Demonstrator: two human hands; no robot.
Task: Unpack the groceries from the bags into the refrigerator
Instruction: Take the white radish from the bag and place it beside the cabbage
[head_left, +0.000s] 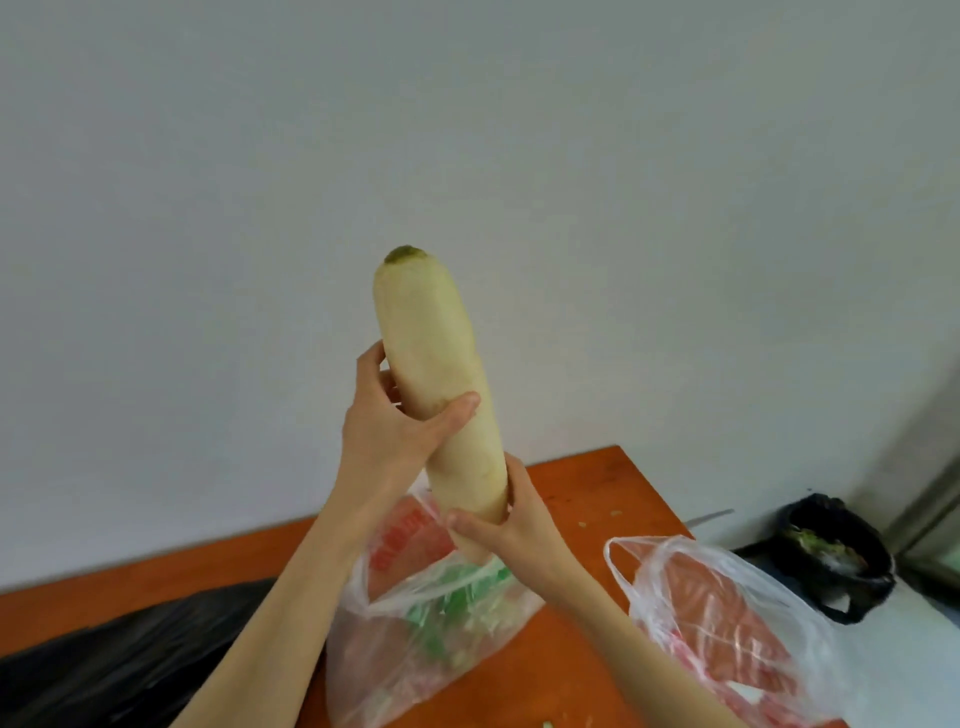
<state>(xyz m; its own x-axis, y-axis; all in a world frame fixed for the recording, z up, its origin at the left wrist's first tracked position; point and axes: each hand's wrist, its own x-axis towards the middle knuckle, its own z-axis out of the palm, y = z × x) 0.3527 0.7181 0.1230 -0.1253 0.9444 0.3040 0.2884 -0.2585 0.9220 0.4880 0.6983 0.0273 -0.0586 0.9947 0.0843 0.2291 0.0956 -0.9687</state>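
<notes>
Nearest, at lower left, a crumpled black plastic bag (119, 660) lying on the orange counter (597, 499). Beside it, mid-frame, a clear plastic bag (415, 639) with red print, mouth open, green and pale contents inside, too blurred to tell what. To the right, a second clear bag (727, 634) with red showing through, handle loop standing up, resting at the counter's right edge and just apart from the first.

Above the open bag, a long white radish (441, 384) held nearly upright, tilted slightly left at the top, green-tinged crown uppermost, lower end just over the bag's mouth — clear of the counter. Right hand (511, 525) wrapped around the radish's lower end, grip curled, thumb across the near side. Left hand (395, 421) higher up, around the middle, thumb lying across the front and fingers (371, 364) curled behind the left side. Both forearms bare, reaching up from the bottom of the frame.

Farther right, off the counter and lower down, a small bin lined with a black bag (831, 551), green scraps inside. Beyond everything, a plain pale wall (467, 130) — and at far right a strip of grey frame, too little shown to identify.
</notes>
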